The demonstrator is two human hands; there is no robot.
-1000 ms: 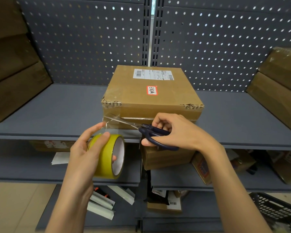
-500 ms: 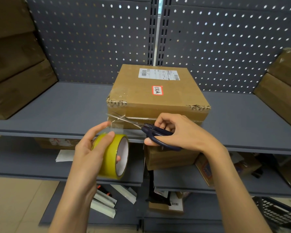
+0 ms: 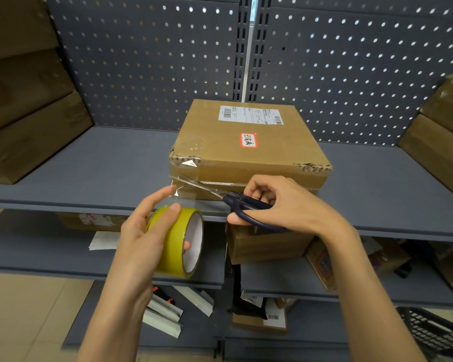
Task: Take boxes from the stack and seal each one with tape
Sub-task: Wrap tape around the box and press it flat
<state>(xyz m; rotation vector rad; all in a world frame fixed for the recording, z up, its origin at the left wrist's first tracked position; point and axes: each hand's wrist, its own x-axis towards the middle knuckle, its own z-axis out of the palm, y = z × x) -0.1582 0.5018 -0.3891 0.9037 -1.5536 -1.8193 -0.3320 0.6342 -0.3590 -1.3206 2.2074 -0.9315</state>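
A brown cardboard box (image 3: pixel 249 150) with a white shipping label and a red-edged sticker sits on the grey shelf (image 3: pixel 110 173), clear tape over its front left corner. My left hand (image 3: pixel 147 233) grips a yellow tape roll (image 3: pixel 179 244) just below the shelf's front edge, a clear strip running from it up to the box. My right hand (image 3: pixel 280 205) holds dark-handled scissors (image 3: pixel 243 205), whose blades point left across that strip at the box's lower front left edge.
Stacked brown boxes lean at the far left (image 3: pixel 26 121) and far right (image 3: pixel 442 142) of the shelf. A perforated grey back panel stands behind. Lower shelves hold a small box (image 3: pixel 267 246), papers and packets. A black basket (image 3: pixel 434 333) sits at the bottom right.
The view has shifted slightly, so the box sits a little further right. The scissor blades have reached further left across the tape strip; both hands keep their grips.
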